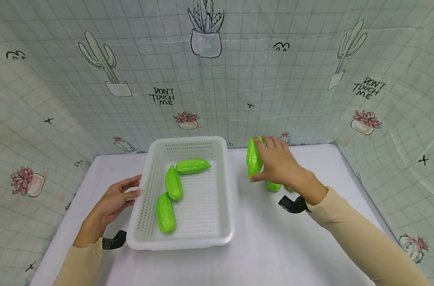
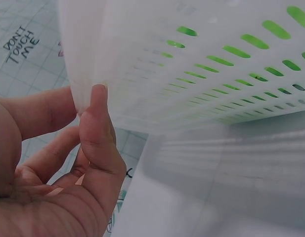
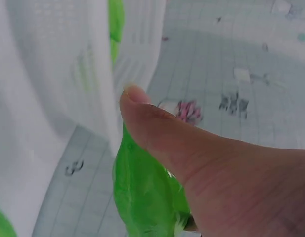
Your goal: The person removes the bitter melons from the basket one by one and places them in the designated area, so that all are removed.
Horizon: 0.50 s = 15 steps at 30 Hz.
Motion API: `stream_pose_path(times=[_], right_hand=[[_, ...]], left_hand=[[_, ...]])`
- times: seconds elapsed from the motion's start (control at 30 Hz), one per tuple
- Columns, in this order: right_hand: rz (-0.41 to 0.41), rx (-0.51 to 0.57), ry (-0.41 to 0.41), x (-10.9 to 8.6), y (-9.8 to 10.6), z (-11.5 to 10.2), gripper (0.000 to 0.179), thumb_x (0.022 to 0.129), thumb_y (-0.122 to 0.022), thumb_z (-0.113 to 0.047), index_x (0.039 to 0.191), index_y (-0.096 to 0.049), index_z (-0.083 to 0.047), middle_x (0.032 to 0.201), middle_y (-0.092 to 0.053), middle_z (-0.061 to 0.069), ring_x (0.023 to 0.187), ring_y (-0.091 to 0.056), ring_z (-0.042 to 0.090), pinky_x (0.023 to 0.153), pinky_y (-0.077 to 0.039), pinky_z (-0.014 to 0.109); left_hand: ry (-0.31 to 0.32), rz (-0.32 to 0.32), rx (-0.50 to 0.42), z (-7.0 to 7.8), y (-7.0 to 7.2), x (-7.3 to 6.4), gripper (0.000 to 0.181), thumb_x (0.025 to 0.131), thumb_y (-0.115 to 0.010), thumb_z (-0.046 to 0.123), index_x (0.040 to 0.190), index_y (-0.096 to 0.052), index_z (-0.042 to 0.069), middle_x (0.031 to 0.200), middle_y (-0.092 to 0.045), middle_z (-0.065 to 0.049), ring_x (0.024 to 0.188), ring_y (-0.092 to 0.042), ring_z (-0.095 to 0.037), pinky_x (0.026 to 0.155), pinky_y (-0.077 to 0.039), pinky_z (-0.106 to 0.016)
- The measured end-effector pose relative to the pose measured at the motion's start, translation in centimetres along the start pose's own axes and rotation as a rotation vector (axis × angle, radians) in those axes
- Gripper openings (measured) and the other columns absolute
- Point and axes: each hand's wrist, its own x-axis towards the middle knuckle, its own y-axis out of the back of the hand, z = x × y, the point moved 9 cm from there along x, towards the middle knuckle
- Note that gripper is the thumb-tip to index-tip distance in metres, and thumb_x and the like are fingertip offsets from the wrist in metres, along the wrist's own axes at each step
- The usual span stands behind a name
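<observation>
My left hand [image 1: 118, 198] is at the left side of a white perforated plastic basket [image 1: 225, 190]. In the left wrist view its thumb and fingers pinch the rim [image 2: 85, 59]. Inside lie three shiny green ridged gourds with pointed ends: one crosswise [image 1: 193, 166], one in the middle [image 1: 174, 183] and one nearer me [image 1: 165, 214]. Right of the basket, my right hand [image 1: 279, 163] grips another green gourd [image 1: 253, 159], held lengthwise between thumb and fingers. In the right wrist view this gourd [image 3: 142, 187] hangs below the thumb, its lower end cut off by the frame.
Beneath my right hand lies another green gourd [image 1: 273, 186], with a bit of green beside it, partly hidden by the wrist. A white cloth [image 1: 259, 246] covers the table. Behind and at both sides hangs a grid-patterned curtain [image 1: 231, 79] with cactus drawings.
</observation>
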Motion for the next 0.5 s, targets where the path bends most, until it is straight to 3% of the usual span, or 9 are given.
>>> stream_pose_path(times=[0.5], right_hand=[[-0.041, 0.073, -0.126, -2.7, -2.3, 11.9, 0.123, 0.080, -0.093, -0.044, 0.160, -0.021, 0.015, 0.155, -0.032, 0.044, 0.143, -0.028, 0.064, 0.118, -0.023, 0.073]], left_hand=[[0.000, -0.008, -0.005, -0.2, 0.0, 0.2, 0.069, 0.106, -0.064, 0.009, 0.165, -0.029, -0.001, 0.142, -0.049, -0.011, 0.097, -0.061, -0.007, 0.079, -0.053, -0.023]])
